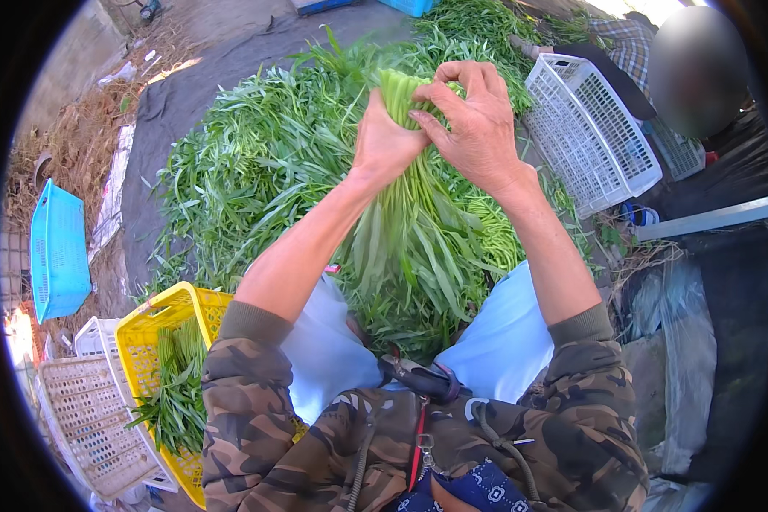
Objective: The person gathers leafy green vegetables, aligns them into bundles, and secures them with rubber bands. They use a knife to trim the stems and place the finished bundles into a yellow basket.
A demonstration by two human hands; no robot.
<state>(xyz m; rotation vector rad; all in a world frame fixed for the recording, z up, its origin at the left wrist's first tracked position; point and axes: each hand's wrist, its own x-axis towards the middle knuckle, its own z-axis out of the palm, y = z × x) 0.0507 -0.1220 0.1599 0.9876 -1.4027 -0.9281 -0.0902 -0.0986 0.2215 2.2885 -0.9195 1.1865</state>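
My left hand (387, 141) is closed around a thick bunch of leafy green stems (416, 192), which look like water spinach. The cut stem ends point up and away from me, and the long leaves hang down towards my lap. At the stem ends, my right hand (470, 121) has its thumb and index finger bent against the right side of the bunch; whether it pinches a stem I cannot tell. Beneath and beyond the bunch lies a large heap of the same greens (256, 147). More stems (493, 224) lie below my right forearm.
A yellow crate (125, 358) with bundled greens stands at my left, beside a whitish crate (89, 422). Farther left is a blue basket (61, 249). A white crate (592, 134) lies at the right, near another person (621, 54). A metal bar (710, 217) juts in from the right.
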